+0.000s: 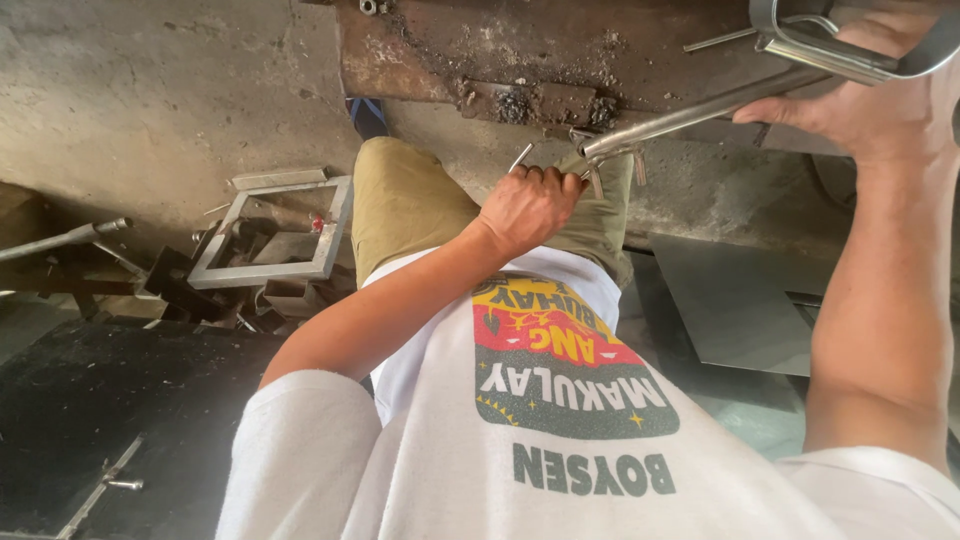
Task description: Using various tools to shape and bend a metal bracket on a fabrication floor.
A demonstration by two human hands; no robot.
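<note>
Concrete workshop floor (150, 100), stained and littered with offcuts; a rusty steel plate (560, 45) is seen at the far edge, a square metal frame (272, 228) lies at the left, and a grey sheet (735, 300) at the right. Steel tube (700, 108): bright, round and slim, with its long axis running from far right down to a near-left end above the khaki-trousered lap (400, 200), where short prongs are attached. Left hand (530, 208): closed in a fist just beside that near end, around a thin steel rod (521, 157), and the nearer hand to the tube's tip. Right hand (885, 105): curled about the tube's far end, where a curved steel frame (850, 55) is joined, with the thumb laid along the tube.
</note>
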